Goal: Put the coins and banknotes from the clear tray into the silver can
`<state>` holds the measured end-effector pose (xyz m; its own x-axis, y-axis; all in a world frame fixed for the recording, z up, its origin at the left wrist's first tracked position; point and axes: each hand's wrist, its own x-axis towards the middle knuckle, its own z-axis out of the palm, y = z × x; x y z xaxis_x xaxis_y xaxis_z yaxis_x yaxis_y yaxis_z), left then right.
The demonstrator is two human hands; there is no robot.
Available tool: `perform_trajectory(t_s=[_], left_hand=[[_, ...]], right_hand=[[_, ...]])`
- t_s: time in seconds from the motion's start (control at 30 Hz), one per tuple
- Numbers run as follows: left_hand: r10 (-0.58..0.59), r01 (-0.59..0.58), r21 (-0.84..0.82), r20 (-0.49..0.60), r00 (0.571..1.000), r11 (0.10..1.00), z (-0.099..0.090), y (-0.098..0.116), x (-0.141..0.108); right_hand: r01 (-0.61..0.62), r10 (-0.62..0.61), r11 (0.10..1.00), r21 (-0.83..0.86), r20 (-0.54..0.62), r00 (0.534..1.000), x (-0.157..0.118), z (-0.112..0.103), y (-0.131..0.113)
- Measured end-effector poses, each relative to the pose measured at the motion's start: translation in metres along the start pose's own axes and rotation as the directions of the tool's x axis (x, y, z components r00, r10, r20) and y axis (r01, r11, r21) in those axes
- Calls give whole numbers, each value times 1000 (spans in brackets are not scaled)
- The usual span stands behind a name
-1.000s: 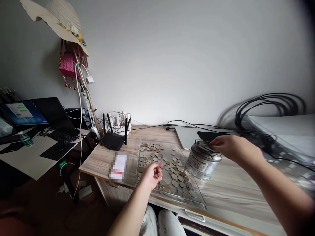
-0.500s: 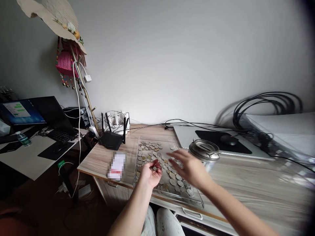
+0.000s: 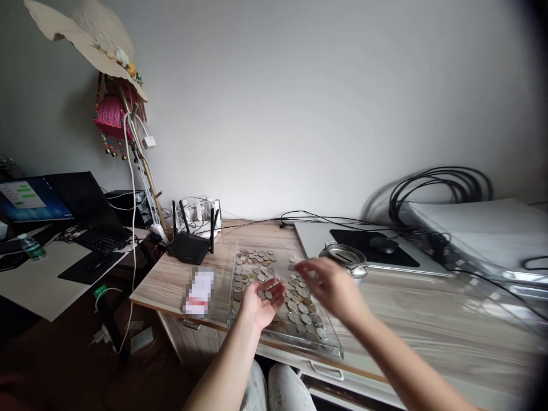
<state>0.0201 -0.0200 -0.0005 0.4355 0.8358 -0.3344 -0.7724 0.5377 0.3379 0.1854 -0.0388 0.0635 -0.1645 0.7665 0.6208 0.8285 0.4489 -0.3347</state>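
My left hand (image 3: pixel 262 303) is turned palm up over the clear tray, its fingers slightly curled around a few small coins (image 3: pixel 265 295). To its right, above the tray, my right hand (image 3: pixel 331 287) has its fingers drawn together. One coin (image 3: pixel 291 266) shows right by those fingertips; whether they grip it or another coin is hard to tell. Many silver and gold coins (image 3: pixel 305 318) lie spread in the clear plastic tray (image 3: pixel 336 349). Just behind my right hand stands a metal-lidded container (image 3: pixel 346 254) with a slot in its lid, partly hidden by the hand.
A blurred white paper or packet (image 3: pixel 199 292) lies left of the tray. Behind it stands a black router (image 3: pixel 188 246) with antennas. At the back right are a mouse (image 3: pixel 383 244) on a black pad and coiled black cables (image 3: pixel 398 197). Drawer handles (image 3: pixel 327 371) sit below the desk edge.
My right hand's spread fingers have come together near a coin in the tray. My left palm has opened more, showing the coins in it. The view has shifted slightly.
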Motion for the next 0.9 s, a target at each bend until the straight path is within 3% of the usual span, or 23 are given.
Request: perform_trajectory(t_s=[0.07,0.13,0.23,0.33,0.43,0.5,0.57,0.67,0.73,0.83,0.9], left_hand=[[16,-16,17,-15,1000,1000,-7,1,2],[52,-50,39,-47,998,998,-12,2,5],[112,-105,92,-66,992,990,-15,2,8],[134,-124,136,-68,989,983,-13,1,7],[130,-123,143,-38,991,982,-11,1,5],[120,-119,126,-4,993,985,-10,1,3],[116,-118,96,20,993,988,-9,1,1],[122,-123,44,8,992,992,-8,1,-1],[127,-127,24,-7,992,992,-7,0,-2],[113,-113,39,-12,993,993,-7,0,-2],[97,-96,63,-19,995,993,-7,0,-3]], right_hand=[[-154,145,987,-55,-141,979,14,-22,26],[-304,273,937,-171,-184,944,26,-38,54],[-382,369,863,-331,-105,924,35,-45,84],[-365,404,834,-415,7,915,35,-41,90],[-342,355,834,-434,-53,933,32,-38,78],[-296,237,876,-381,-195,952,28,-33,61],[-192,132,942,-275,-224,966,19,-20,40],[15,-11,997,-78,52,999,0,13,8],[114,-111,994,0,218,970,-11,38,-6],[171,-169,985,20,293,941,-23,65,-16],[186,-183,982,18,298,937,-25,71,-17]])
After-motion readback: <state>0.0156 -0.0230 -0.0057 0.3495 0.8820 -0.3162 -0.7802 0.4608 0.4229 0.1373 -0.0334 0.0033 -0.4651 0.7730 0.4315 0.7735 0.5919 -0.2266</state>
